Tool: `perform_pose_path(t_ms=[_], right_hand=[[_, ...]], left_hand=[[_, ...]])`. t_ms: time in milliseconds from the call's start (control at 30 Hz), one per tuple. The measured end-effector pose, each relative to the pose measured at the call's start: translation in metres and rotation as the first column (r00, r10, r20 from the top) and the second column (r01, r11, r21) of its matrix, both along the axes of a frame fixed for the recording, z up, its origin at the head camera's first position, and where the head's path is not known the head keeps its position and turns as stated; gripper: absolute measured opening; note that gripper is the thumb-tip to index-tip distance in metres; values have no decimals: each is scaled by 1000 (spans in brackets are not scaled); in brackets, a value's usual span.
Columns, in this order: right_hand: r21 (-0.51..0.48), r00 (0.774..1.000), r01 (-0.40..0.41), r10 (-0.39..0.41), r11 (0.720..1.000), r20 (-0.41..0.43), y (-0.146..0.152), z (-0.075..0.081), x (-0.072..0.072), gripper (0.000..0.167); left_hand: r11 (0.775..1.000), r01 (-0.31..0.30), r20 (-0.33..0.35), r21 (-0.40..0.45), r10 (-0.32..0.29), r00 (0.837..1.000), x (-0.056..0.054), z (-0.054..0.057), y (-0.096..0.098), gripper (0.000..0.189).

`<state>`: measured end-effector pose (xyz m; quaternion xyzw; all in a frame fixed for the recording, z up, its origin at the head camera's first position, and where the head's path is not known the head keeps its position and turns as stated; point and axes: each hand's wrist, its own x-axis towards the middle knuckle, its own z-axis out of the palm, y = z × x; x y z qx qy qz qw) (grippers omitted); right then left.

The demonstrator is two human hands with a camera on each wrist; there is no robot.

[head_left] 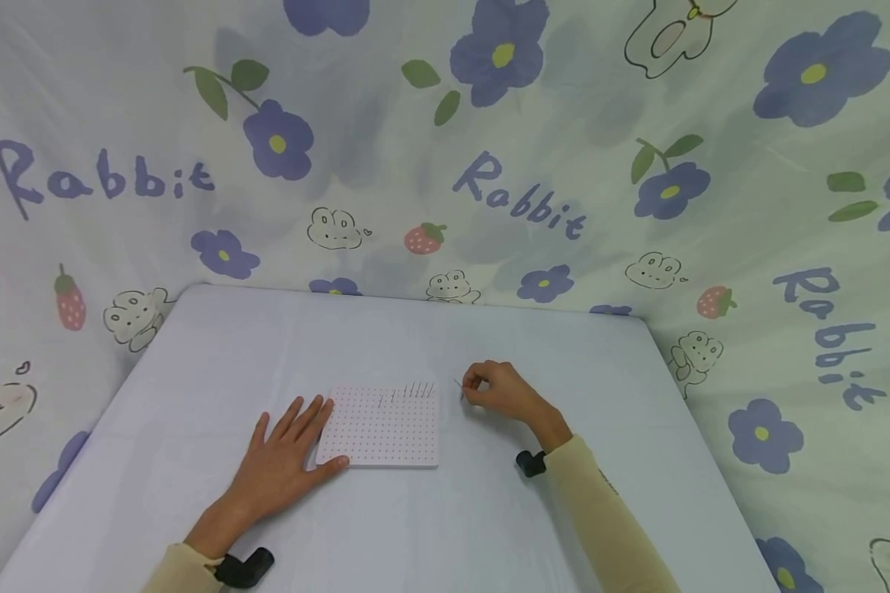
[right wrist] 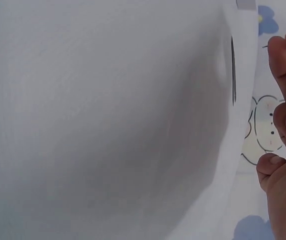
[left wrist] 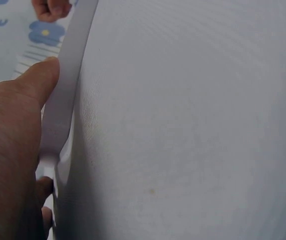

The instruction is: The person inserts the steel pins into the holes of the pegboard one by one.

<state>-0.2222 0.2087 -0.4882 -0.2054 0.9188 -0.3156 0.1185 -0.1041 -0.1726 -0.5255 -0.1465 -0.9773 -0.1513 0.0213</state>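
A white board [head_left: 378, 428] with a grid of small dots lies on the table. Several thin dark pins [head_left: 419, 390] stand tilted in its back right part. My left hand [head_left: 285, 457] is spread at the board's left side, thumb at the front left corner, fingertips along the left edge. In the left wrist view the thumb [left wrist: 40, 80] rests against the board's side [left wrist: 65, 105]. Just right of the board, my right hand [head_left: 500, 387] pinches a thin dark pin [head_left: 456, 383] between thumb and forefinger. Below that hand, a dark thin stick [right wrist: 234, 70] lies on the white cloth.
A white cloth covers the table [head_left: 564, 354]. Behind it and at both sides hangs a curtain [head_left: 386, 165] printed with flowers and rabbits. Black wrist cameras sit by the left sleeve [head_left: 185, 570] and the right sleeve [head_left: 601, 511].
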Motion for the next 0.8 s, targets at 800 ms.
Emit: perform_pose_path(t_ms=[800], right_hand=[[-56,995,-94,92,994,-36,-29,8,3,3]], left_hand=[[1000,1,6,5,-1,1000,0,0,-1,99]])
